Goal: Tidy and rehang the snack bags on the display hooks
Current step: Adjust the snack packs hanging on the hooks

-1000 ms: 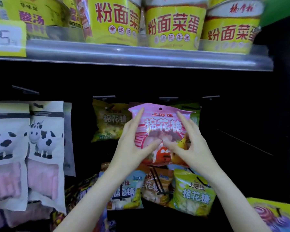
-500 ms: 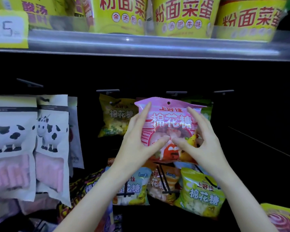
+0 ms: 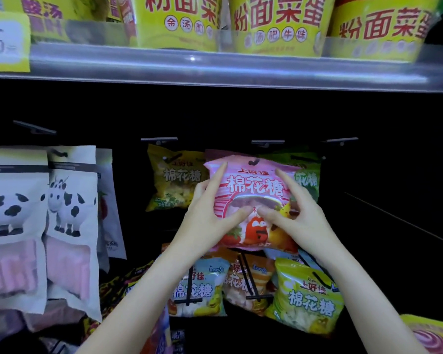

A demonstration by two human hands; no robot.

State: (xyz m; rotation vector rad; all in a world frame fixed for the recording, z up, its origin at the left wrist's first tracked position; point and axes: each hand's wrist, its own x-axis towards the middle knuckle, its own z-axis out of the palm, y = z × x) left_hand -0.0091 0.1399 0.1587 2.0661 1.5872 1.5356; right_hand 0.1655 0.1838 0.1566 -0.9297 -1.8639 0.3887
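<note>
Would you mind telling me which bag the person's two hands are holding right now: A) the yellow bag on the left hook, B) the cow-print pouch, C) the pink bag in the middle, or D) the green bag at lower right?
C: the left hand and right hand both pinch the pink bag, thumbs on its front.

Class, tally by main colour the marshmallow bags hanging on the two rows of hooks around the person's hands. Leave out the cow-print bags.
Pink bag, held in both hands: 1
Yellow bag: 1
Green bags: 2
Blue bag: 1
Orange bag: 1
Total: 6
</note>
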